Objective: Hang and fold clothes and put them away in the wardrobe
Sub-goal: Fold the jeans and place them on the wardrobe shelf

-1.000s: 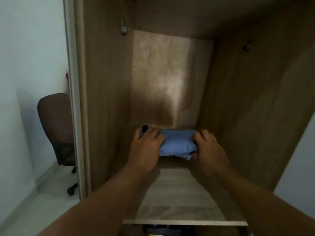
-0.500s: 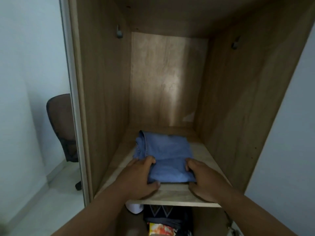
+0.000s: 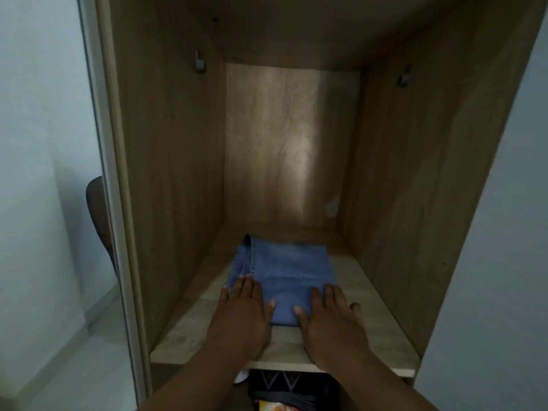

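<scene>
A folded pair of blue jeans (image 3: pixel 284 271) lies flat on the wooden wardrobe shelf (image 3: pixel 364 292), roughly in its middle. My left hand (image 3: pixel 243 315) rests flat on the jeans' near left corner, fingers straight. On the near right corner lies my right hand (image 3: pixel 329 321), also flat, its outer fingers on the shelf board. Neither hand grips the cloth. The wardrobe compartment (image 3: pixel 290 143) above the jeans holds nothing else.
Two small metal rail brackets (image 3: pixel 199 63) (image 3: pixel 403 78) sit high on the side walls. Below the shelf, dark patterned clothing (image 3: pixel 281 384) shows. A brown office chair (image 3: pixel 99 215) stands behind the wardrobe's left panel, on a light floor.
The jeans went from held between both hands to lying flat on the shelf. Both hands let go of the bundle and now rest flat on its near edge. The view pulled back.
</scene>
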